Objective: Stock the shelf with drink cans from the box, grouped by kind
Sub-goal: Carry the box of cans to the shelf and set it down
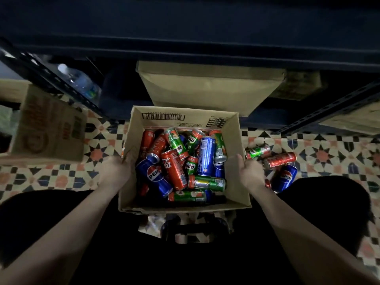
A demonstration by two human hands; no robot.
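— 2 hands are on the box from where I watch: the left hand (115, 171) grips the left wall of the cardboard box (234, 145), fingers curled over its rim, and the right hand (247, 171) clasps the right wall the same way, thumb inside.

— What is in it?

— A loose heap of slim metal cans, glossy and cylindrical, lying every way. I read "PEPSI" on a blue can (155, 174), "Coca-Cola" script on a red can (174, 171), and "MILO" on a green can (191, 164). A barcode is printed on the inside of the far flap.

— And outside the box?

— 3 more cans lie on the patterned tile floor (61, 177) just right of the box: a green Milo one (258, 151), a red one (280, 160), a blue Pepsi one (284, 177). Another printed carton (49, 130) stands to the left; I cannot read its writing. The dark metal shelf (185, 27) runs across above, with a plain brown carton (209, 87) under it.
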